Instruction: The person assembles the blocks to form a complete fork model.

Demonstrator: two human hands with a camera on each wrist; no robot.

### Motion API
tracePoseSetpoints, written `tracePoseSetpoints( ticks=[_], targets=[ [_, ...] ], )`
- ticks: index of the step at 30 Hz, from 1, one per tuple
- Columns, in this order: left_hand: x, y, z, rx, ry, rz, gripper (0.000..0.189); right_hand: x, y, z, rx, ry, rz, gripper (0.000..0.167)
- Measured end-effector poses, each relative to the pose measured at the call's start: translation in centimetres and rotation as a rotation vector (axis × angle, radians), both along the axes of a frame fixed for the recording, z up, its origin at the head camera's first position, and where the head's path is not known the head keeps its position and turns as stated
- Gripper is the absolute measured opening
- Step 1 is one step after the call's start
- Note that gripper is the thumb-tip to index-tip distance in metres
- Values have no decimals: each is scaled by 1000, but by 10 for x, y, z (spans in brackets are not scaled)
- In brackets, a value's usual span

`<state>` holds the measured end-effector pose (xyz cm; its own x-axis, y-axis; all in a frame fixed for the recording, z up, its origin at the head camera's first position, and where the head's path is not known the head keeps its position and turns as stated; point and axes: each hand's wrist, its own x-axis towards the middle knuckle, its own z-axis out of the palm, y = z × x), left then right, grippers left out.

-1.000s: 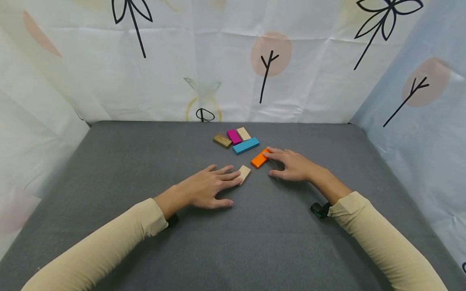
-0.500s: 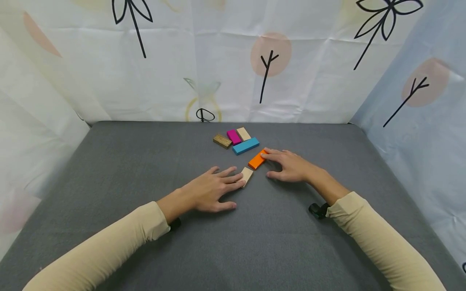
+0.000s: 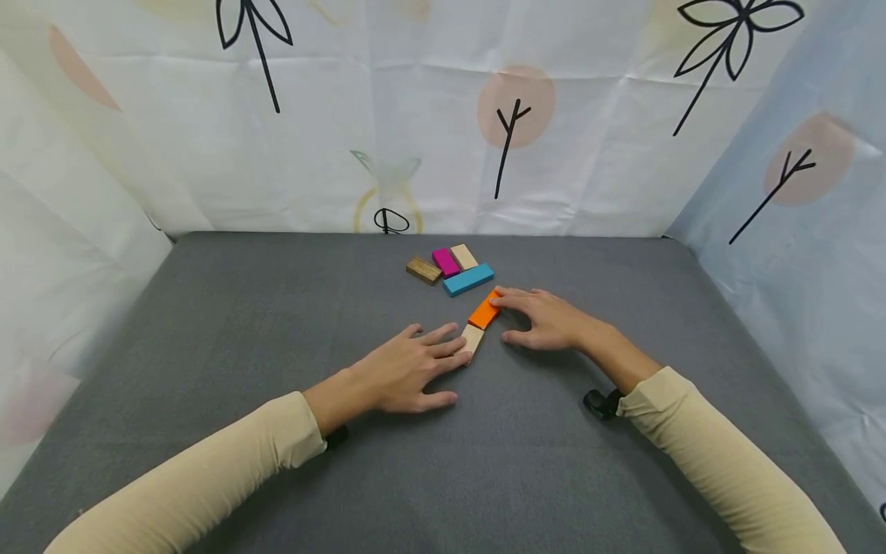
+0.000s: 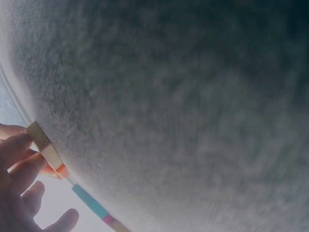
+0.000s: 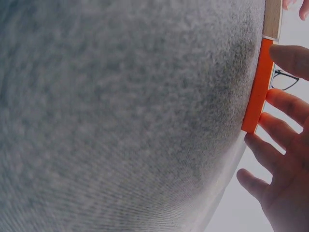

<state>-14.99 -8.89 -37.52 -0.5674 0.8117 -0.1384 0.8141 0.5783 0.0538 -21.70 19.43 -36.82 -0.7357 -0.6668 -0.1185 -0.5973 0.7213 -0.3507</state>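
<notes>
Contact: the orange block lies flat on the grey table, its near end meeting the pale block at a narrow seam. Left hand — fingers spread, fairly straight, tips on the pale block, thumb well off it; no grip. Right hand — fingers apart and slightly bent, tips at the orange block's far end; in the head view the thumb stands clear, so nothing is clamped. Beyond lie a blue block, magenta block and brown block. Handling, judged: both pieces look like small wood, light, stiff, hardly fragile; smooth faces probably slide readily under fingertip pressure, and uneven pushing might skew the seam. Best hold is likely thumb and fingertip across the long sides, near mid-length.
</notes>
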Motion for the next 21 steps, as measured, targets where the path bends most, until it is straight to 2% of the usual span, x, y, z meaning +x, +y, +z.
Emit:
tracePoseSetpoints(
  ticks=[9, 15, 21],
  targets=[
    [-2, 3, 1, -7, -20, -16, 70, 1, -4, 3, -1, -3, 21, 59],
    [-11, -3, 2, 34, -16, -31, 64, 1, -5, 2, -3, 4, 19, 58],
    [-19, -6, -1, 49, 19, -52, 57, 1, -5, 1, -7, 3, 21, 58]
  ],
)
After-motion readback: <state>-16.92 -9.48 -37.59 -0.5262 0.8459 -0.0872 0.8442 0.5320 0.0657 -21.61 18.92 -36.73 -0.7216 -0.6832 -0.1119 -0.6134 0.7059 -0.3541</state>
